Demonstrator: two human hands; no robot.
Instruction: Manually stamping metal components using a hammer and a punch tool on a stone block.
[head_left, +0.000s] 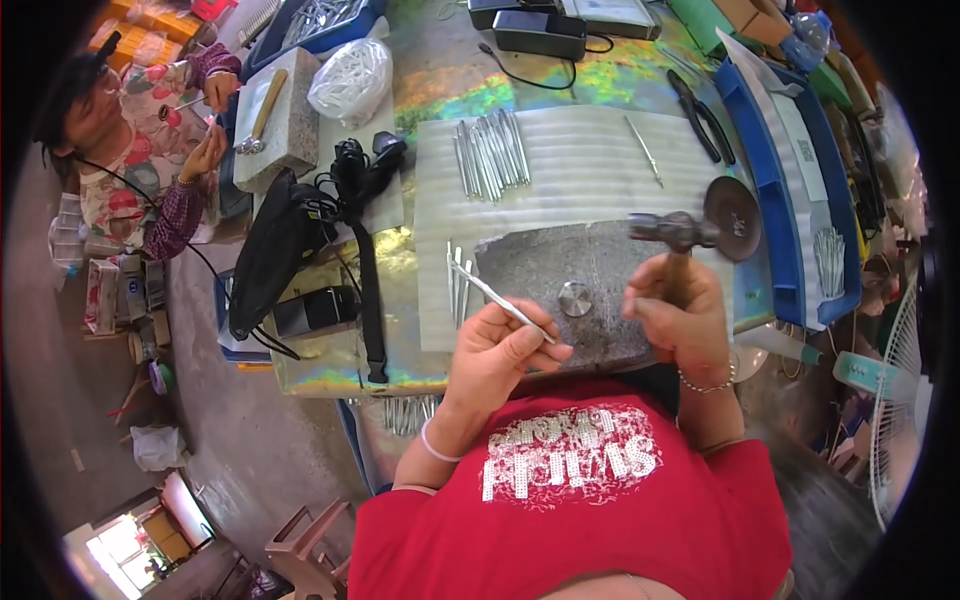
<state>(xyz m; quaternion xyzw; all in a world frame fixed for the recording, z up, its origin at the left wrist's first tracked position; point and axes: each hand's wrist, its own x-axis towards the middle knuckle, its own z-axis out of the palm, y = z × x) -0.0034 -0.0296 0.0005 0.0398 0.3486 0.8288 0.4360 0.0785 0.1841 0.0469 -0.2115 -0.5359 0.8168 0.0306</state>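
Note:
My left hand (497, 345) pinches a thin silver metal rod (488, 292), tilted with its narrow end up and to the left. In my right hand (690, 315) is a hammer (676, 231), its dark steel head raised above the fist and most of its handle hidden by the fingers. Between my hands, a small round metal piece (574, 299) sits on a grey stone block (535, 250). A few similar rods (459, 285) lie just left of the block. Beyond the hammer rests a dark round disc (738, 235).
A bundle of silver rods (493, 156) and a single rod (644, 150) lie on white foam sheet. Black-handled pliers (703, 120) and a blue tray (780, 235) are at right. A black bag (275, 255) lies left. At far left, a co-worker (130, 160) handles a small tool.

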